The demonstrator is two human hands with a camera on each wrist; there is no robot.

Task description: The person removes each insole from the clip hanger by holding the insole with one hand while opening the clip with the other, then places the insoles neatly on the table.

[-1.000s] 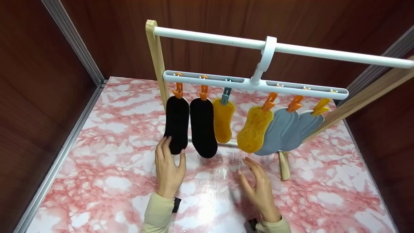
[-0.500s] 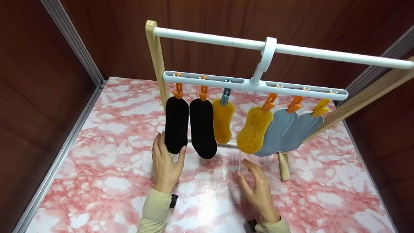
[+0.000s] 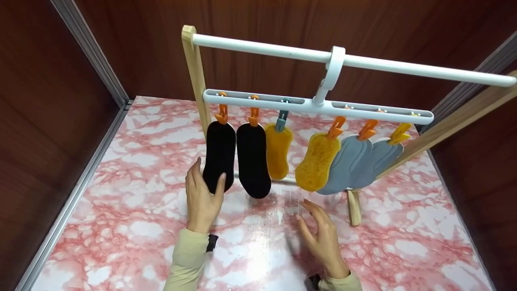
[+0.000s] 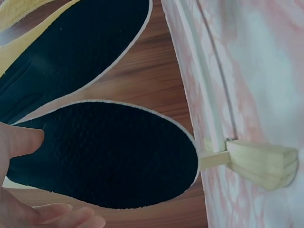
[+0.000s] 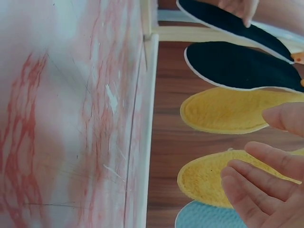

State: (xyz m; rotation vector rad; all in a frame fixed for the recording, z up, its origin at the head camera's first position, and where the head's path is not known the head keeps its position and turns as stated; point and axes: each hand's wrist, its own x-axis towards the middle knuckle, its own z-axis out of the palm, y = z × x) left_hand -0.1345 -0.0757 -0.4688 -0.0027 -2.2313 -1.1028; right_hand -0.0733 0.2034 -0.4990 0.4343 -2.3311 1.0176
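A row of shoe insoles hangs from clips in the head view. My left hand [image 3: 202, 202] is at the lower end of the leftmost black insole [image 3: 220, 155]. Its thumb overlaps the insole's face, while the fingers extend along the left edge; in the left wrist view those fingers [image 4: 71, 216] show below the insole's edge. Beside it hangs a second black insole [image 3: 253, 161]. My right hand [image 3: 323, 238] holds nothing, fingers relaxed, below the front yellow insole [image 3: 319, 161]. Another yellow insole [image 3: 278, 151] and two grey-blue insoles [image 3: 349, 161] hang alongside.
A white clip hanger [image 3: 315, 106] hooks over the white rod [image 3: 266, 48] of a wooden-legged rack [image 3: 195, 68]. Orange, green and yellow clips hold the insoles. The rack stands on a pink marbled tabletop [image 3: 141, 194], with dark wood panels [image 3: 141, 60] around it.
My left hand has moved left and slightly up, its thumb now over the leftmost black insole's face. That insole's lower end has swung slightly left. The right hand stays nearly still.
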